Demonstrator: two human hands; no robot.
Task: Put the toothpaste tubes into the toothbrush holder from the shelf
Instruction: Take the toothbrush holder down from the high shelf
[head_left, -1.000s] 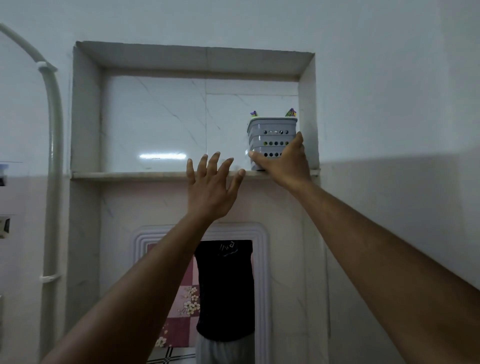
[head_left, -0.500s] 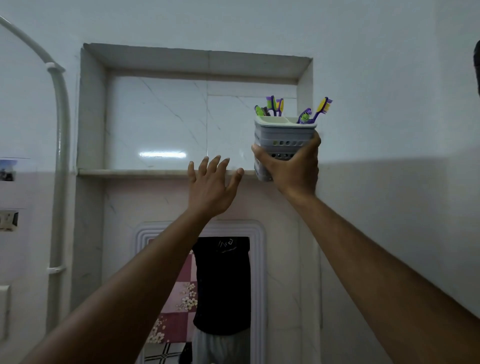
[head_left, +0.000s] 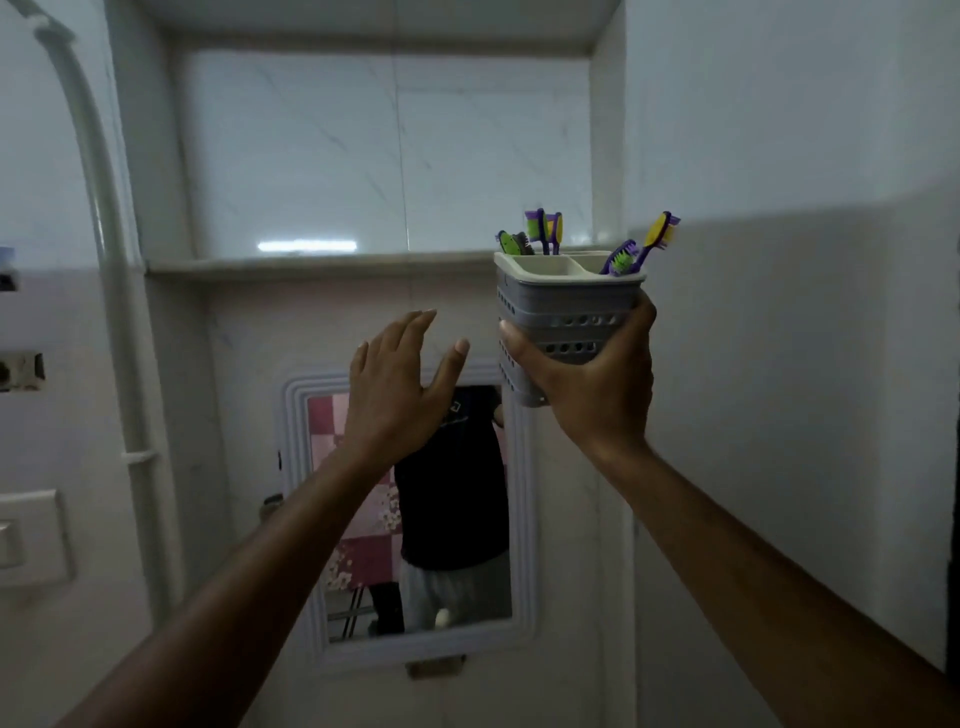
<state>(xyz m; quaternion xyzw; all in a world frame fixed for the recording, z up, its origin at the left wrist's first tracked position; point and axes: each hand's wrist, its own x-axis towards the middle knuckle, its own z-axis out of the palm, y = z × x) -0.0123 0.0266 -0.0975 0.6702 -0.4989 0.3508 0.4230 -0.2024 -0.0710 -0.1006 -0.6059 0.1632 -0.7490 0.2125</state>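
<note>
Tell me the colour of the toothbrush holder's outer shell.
Grey, perforated with rows of holes, around a cream inner tray; the toothbrush holder shows clearly in the head view.

The right hand (head_left: 597, 384) covers the lower front of the toothbrush holder (head_left: 563, 306); the toothbrushes (head_left: 543, 231) show only their heads, handles sunk inside; the pipe (head_left: 98, 218) and niche top are cut off at the frame's edge.

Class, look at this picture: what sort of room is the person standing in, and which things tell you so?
Most likely a bathroom. The right hand holds a toothbrush holder full of toothbrushes, a mirror hangs below a marble shelf, and a white pipe runs alongside.
</note>
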